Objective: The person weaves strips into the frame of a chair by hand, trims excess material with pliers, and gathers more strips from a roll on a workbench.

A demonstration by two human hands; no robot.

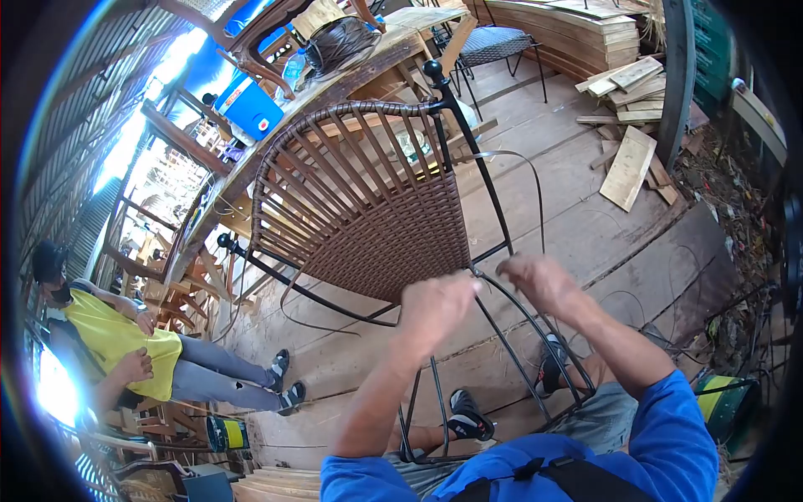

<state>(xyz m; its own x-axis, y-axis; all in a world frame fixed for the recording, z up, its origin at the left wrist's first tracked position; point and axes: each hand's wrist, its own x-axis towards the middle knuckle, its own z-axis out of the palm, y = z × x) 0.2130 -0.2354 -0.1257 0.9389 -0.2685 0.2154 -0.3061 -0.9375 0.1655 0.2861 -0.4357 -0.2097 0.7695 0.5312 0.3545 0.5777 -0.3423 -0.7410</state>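
At the centre of the frame, one chair was recorded, tilted: black metal tubing (481, 171), brown woven wicker panel (397, 243), lower tubes placed near the person's legs. Left hand (435, 314): blurred, set at the panel's lower edge, fingers drawn together; whether anything was pinched could not be told. Right hand (539, 284): kept apart from the left, fingers curled beside the tubing; its grip could not be made out. Loose wicker strand (541, 201): looped to the right of the panel; judged light, springy and liable to kink, best taken close to the weave. Tubing: judged stiff, fairly smooth, best grasped along its bare lengths. Panel: judged firm, but more easily marred if pulled by its slats.
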